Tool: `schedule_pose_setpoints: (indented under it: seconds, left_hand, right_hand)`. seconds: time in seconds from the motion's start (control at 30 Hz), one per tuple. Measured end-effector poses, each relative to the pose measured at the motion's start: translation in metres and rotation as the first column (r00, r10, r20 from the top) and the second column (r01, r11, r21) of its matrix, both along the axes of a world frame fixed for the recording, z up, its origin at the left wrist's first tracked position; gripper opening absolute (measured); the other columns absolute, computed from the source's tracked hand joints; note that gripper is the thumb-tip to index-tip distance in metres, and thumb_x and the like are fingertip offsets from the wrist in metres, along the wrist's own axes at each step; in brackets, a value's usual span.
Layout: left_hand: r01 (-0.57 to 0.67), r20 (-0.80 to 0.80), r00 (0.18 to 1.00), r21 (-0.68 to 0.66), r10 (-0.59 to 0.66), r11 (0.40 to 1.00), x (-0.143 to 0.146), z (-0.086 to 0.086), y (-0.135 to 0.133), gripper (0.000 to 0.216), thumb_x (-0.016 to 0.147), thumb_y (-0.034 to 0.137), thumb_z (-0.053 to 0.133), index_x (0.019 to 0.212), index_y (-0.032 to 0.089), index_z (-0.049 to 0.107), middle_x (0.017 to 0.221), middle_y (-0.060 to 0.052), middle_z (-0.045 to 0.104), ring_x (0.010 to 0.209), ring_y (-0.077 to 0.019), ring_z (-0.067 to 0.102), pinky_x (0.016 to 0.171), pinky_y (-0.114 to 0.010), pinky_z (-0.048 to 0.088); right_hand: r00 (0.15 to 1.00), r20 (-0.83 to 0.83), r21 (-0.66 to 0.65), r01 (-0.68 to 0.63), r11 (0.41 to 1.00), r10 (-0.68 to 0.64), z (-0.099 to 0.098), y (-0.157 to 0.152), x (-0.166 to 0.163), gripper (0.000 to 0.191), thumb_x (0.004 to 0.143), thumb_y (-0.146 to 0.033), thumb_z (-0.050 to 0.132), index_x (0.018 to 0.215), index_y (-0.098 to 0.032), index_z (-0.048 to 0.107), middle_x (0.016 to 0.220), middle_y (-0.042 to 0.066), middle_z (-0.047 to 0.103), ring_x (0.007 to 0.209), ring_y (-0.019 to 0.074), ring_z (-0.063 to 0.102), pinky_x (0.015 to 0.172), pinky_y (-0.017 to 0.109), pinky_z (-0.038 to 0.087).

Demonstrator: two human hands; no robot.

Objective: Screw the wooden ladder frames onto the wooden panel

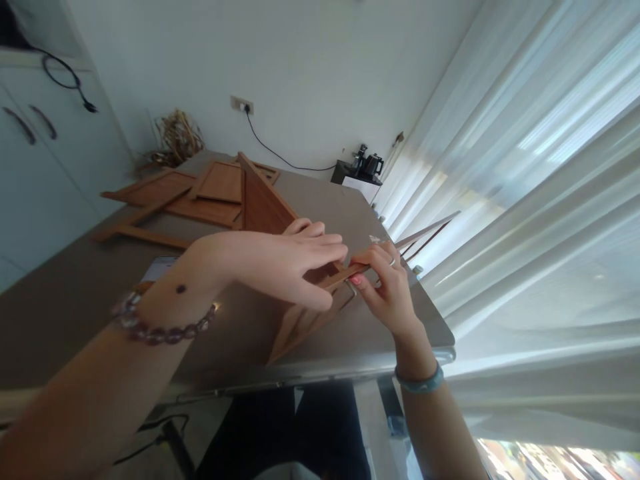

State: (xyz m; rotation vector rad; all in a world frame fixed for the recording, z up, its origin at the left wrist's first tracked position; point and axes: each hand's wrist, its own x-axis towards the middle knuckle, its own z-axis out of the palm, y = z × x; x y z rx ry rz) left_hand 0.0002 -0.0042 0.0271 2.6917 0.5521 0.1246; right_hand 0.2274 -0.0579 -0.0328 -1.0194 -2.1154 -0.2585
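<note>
My left hand (280,263) lies over a brown wooden panel (263,203) that stands on edge on the grey table (90,300), its fingers curled round the panel's near end. My right hand (387,287) pinches a thin wooden slat (425,231) that runs from the panel's end up toward the curtain. Both hands meet at the joint between panel and slat. A lower wooden piece (295,333) slopes down toward the table's front edge beneath my left hand.
More flat wooden panels and strips (175,197) lie at the far left of the table. A white curtain (540,200) hangs on the right. A kettle (373,165) stands on a small stand by the wall. White cabinets (40,147) are at left.
</note>
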Motion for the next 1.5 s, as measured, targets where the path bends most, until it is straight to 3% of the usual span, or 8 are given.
schedule_pose_setpoints:
  seconds: [0.33,0.47,0.7,0.83,1.03,1.2,1.33,1.5]
  left_hand:
    - [-0.083,0.008,0.997,0.013,0.083,0.996,-0.005,-0.008,-0.002,0.045,0.084,0.051,0.046,0.115,0.021,0.055,0.125,-0.004,0.056,0.127,-0.025,0.037,0.115,-0.036,0.023]
    - [-0.107,-0.009,0.994,0.013,0.107,0.994,-0.004,-0.007,-0.004,0.049,0.082,0.048,0.047,0.12,0.019,0.055,0.134,-0.006,0.052,0.131,-0.0263,0.035,0.117,-0.036,0.023]
    - [-0.124,0.002,0.992,-0.003,0.124,0.992,-0.003,-0.006,-0.008,0.046,0.081,0.047,0.047,0.118,0.02,0.055,0.135,-0.006,0.052,0.134,-0.0273,0.033,0.119,-0.037,0.02]
    - [-0.126,-0.003,0.992,-0.002,0.126,0.992,-0.003,-0.006,-0.008,0.047,0.081,0.047,0.047,0.119,0.019,0.054,0.138,-0.007,0.05,0.138,-0.0285,0.03,0.122,-0.041,0.016]
    - [-0.133,-0.007,0.991,-0.006,0.133,0.991,-0.002,-0.006,-0.01,0.045,0.082,0.044,0.046,0.12,0.021,0.053,0.141,-0.006,0.049,0.143,-0.0299,0.024,0.124,-0.043,0.013]
    - [-0.153,0.013,0.988,-0.013,0.153,0.988,-0.002,-0.004,-0.012,0.046,0.079,0.045,0.049,0.119,0.02,0.055,0.136,-0.007,0.05,0.138,-0.0305,0.03,0.124,-0.044,0.013]
    - [-0.118,0.033,0.992,-0.015,0.118,0.993,-0.002,-0.005,-0.011,0.044,0.081,0.043,0.047,0.116,0.018,0.056,0.131,-0.007,0.053,0.13,-0.0275,0.037,0.123,-0.04,0.016]
    - [-0.136,0.017,0.991,0.003,0.136,0.991,-0.001,-0.004,-0.013,0.042,0.081,0.042,0.049,0.115,0.02,0.057,0.13,-0.005,0.055,0.131,-0.0266,0.038,0.122,-0.038,0.018]
  right_hand:
    - [0.974,-0.196,0.189,0.151,0.97,-0.113,-0.02,-0.015,-0.015,0.024,0.099,-0.027,0.047,0.122,-0.026,0.051,0.125,0.009,0.059,0.119,0.0249,0.053,0.101,0.044,0.034]
    - [0.948,-0.24,0.305,0.279,0.911,-0.21,-0.027,-0.032,-0.026,0.003,0.095,-0.024,0.054,0.093,-0.025,0.056,0.087,0.003,0.065,0.084,0.0214,0.057,0.08,0.038,0.036]
    - [0.919,-0.125,0.209,0.392,0.896,-0.373,-0.028,-0.044,-0.049,0.034,0.099,-0.031,0.049,0.066,-0.023,0.052,0.062,0.002,0.058,0.067,0.0185,0.049,0.067,0.036,0.03]
    - [0.848,-0.493,-0.249,0.075,0.966,-0.193,-0.027,-0.046,-0.063,0.047,0.102,-0.043,0.039,0.063,-0.021,0.056,0.053,-0.001,0.053,0.057,0.0142,0.048,0.061,0.031,0.032]
    - [0.437,-0.89,-0.398,-0.607,0.687,-0.129,-0.029,-0.042,-0.071,0.055,0.093,-0.066,0.043,0.08,-0.019,0.068,0.059,-0.001,0.062,0.043,0.0084,0.034,0.045,0.026,0.024]
    - [0.665,-0.729,-0.399,-0.222,0.89,-0.161,-0.033,-0.039,-0.059,0.047,0.09,-0.063,0.054,0.069,-0.021,0.062,0.059,-0.002,0.06,0.049,0.0099,0.044,0.052,0.025,0.032]
    - [0.887,-0.398,0.107,0.3,0.948,-0.236,-0.038,-0.033,-0.043,0.027,0.088,-0.049,0.067,0.086,-0.023,0.062,0.076,0.002,0.068,0.062,0.0145,0.056,0.062,0.029,0.04]
    - [0.99,0.138,0.426,-0.081,0.901,0.024,-0.032,-0.023,-0.015,0.012,0.097,-0.023,0.056,0.107,-0.024,0.062,0.093,0.005,0.071,0.078,0.0157,0.066,0.073,0.03,0.052]
